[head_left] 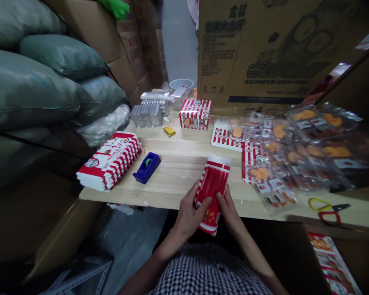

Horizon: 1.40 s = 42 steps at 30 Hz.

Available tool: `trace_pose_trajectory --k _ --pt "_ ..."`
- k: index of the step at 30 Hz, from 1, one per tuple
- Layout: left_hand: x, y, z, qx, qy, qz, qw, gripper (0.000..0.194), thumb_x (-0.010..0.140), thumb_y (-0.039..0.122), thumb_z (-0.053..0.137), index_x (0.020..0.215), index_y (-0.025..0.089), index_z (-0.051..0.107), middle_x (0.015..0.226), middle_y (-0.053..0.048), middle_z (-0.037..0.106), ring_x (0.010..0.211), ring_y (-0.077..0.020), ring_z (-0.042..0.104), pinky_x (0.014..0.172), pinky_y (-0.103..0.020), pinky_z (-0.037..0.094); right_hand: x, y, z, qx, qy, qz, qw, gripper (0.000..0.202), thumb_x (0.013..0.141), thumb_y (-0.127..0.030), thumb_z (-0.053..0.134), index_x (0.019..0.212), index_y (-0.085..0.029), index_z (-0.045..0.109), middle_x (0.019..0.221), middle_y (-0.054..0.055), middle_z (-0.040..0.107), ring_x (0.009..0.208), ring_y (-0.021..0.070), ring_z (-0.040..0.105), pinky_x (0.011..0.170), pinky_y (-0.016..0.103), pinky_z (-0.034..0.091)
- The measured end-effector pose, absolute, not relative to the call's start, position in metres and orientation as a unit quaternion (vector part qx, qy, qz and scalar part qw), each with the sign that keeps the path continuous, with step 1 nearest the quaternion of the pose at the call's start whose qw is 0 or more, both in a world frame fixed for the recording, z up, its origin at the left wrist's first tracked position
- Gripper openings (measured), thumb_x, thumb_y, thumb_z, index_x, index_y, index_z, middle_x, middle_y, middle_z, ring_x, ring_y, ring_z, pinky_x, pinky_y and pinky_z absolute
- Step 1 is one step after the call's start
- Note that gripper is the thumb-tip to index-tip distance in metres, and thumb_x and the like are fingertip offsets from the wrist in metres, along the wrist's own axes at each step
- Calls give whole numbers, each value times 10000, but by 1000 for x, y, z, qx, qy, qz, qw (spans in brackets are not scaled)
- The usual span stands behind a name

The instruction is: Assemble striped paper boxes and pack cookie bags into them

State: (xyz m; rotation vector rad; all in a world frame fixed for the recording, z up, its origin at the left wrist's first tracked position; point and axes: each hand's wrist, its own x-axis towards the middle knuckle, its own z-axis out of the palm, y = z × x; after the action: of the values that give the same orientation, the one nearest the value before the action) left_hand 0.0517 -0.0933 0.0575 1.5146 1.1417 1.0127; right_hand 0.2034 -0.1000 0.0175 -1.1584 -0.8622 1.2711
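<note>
At the table's front edge I hold a red-and-white striped carton (213, 180), tilted away from me. It looks partly flattened, with a pale flap at the far end. My left hand (188, 213) grips its left side, thumb across the red face. On the right side, my right hand (229, 208) is closed on the same carton, thumb on its face. Left of them sits a blue tape dispenser (146, 167) with a greenish roll. A stack of flat red-and-white cartons (110, 159) lies farther left. Behind stands a formed striped box (196, 114).
Clear plastic packs (276, 151) with orange pieces cover the table's right side, some over striped cartons. Scissors (329, 209) with yellow and red handles lie near the right front edge. Clear trays (147, 114) and a gold packet (169, 130) are at the back; a large cardboard box (252, 53) stands behind.
</note>
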Motion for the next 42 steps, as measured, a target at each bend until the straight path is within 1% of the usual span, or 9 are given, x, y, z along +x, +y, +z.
trace_pose_trajectory --k 5,12,16,19,22,30,37,40,42 --pt "54 -96 58 641 439 408 480 611 921 323 622 1491 258 411 1558 -77 428 1448 -265 384 1219 -445 285 204 -107 26 -487 -276 607 565 677 753 -400 816 1355 -285 528 1267 58 699 1152 289 667 1000 438 536" --pt "55 -83 41 382 336 451 733 218 912 298 649 1100 229 563 1403 -85 581 1285 -257 564 1069 -408 450 212 -105 18 -491 -188 645 554 475 671 -334 881 1077 -220 662 1020 60 785 859 266 759 804 385 612" --pt "47 -75 35 323 298 440 783 345 784 173 782 1059 211 577 1341 -93 625 1244 -254 594 1042 -378 457 220 -106 12 -483 -182 671 532 460 662 -308 888 1054 -212 669 962 53 791 791 242 760 747 359 617" --pt "41 -73 36 321 299 414 797 534 760 165 803 1227 227 552 1292 -114 657 1178 -267 636 993 -394 489 221 -110 11 -487 -186 678 518 452 668 -315 885 1049 -206 668 959 60 791 780 243 760 748 368 619" --pt "37 -72 36 319 315 407 796 572 801 213 776 1319 221 533 1260 -127 679 1097 -265 679 946 -391 518 213 -113 11 -504 -192 665 516 500 656 -326 890 1081 -215 650 1003 67 786 814 261 762 779 403 620" --pt "32 -76 23 276 333 417 800 533 819 299 766 1308 187 585 1207 -127 715 985 -246 726 868 -346 562 198 -118 25 -509 -233 608 564 709 711 -341 849 1328 -312 501 1249 54 704 1036 281 722 870 443 616" --pt "34 -74 12 275 356 439 778 524 822 330 761 1295 188 586 1157 -112 735 974 -235 729 876 -338 560 197 -116 10 -509 -272 589 567 429 762 -375 809 1126 -245 624 1070 48 762 921 273 742 842 428 616" --pt "34 -74 9 279 382 439 764 534 807 350 772 1280 179 591 1116 -109 747 940 -235 733 870 -356 558 199 -114 9 -510 -274 598 553 437 757 -409 808 1122 -240 638 1071 54 763 915 280 742 822 424 619" --pt "34 -77 9 286 388 440 758 542 808 360 768 1290 183 592 1139 -109 740 976 -238 723 894 -362 547 204 -113 17 -506 -278 599 555 553 749 -391 819 1244 -280 598 1158 47 742 970 279 734 830 413 617"
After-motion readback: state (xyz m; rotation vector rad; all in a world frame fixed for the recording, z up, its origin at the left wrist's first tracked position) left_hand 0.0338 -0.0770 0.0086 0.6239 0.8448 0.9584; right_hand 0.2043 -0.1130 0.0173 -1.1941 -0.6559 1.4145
